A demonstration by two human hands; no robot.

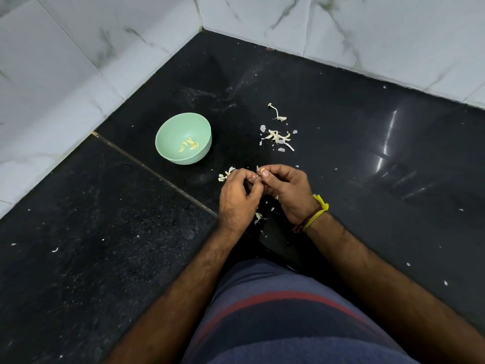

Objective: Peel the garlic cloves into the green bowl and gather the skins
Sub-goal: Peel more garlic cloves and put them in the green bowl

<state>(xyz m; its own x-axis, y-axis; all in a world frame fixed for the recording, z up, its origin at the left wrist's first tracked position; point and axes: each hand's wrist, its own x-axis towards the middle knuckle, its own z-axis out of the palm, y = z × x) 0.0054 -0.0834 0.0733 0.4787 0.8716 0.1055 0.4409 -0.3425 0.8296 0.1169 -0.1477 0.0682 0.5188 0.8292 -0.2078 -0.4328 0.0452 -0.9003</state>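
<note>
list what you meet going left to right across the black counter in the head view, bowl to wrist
green bowl with peeled garlic cloves → left hand → garlic clove pinched between both hands → right hand → yellow thread wristband

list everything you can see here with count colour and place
green bowl: one, pale green, on the counter left of centre
peeled cloves: a few, yellowish, inside the bowl
skins: scattered bits, white, on the counter right of the bowl and around the hands
counter: one, glossy black, in a corner
wall tiles: white marbled, behind the counter
garlic clove: one, pinched between both hands
wrist thread: yellow, right wrist
left hand: one
right hand: one
</note>
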